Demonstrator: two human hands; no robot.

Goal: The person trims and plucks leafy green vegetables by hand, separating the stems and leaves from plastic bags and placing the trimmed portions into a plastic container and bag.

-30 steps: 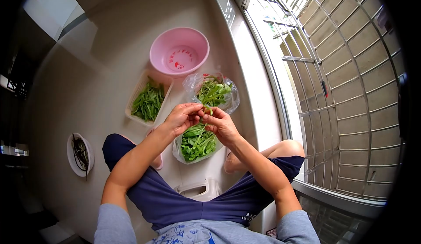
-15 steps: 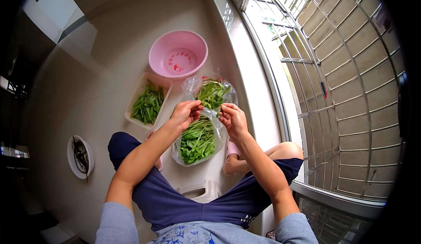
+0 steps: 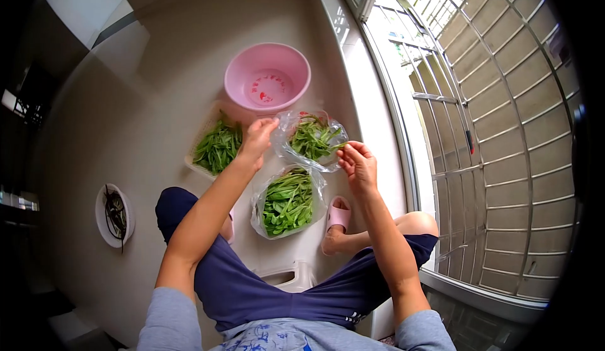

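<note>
My right hand (image 3: 360, 167) pinches a thin green stem (image 3: 341, 145) at the right rim of the far clear plastic bag (image 3: 285, 148). Leafy greens (image 3: 311, 138) lie in that bag. To its left is my left hand (image 3: 257, 139), fingers pressed together near the bag's edge; what they hold, if anything, I cannot make out. Nearer to me stands a second plastic bag (image 3: 319, 201), full of broad-leaved greens (image 3: 287, 204). Picked green leaves (image 3: 217, 146) fill a pale basket (image 3: 196, 169) beyond my left forearm, which partly hides it.
A pink basin (image 3: 234, 81) with red print inside stands beyond the bags. At far left, a small white basket (image 3: 101, 217) holds dark strands. A white ledge (image 3: 372, 114) and barred window (image 3: 498, 143) run along the right. A stool (image 3: 302, 276) shows between my legs.
My hands have moved apart from over the bags, left hand up and left, right hand rightward with a stem. The far bag now shows more fully. The view has shifted slightly.
</note>
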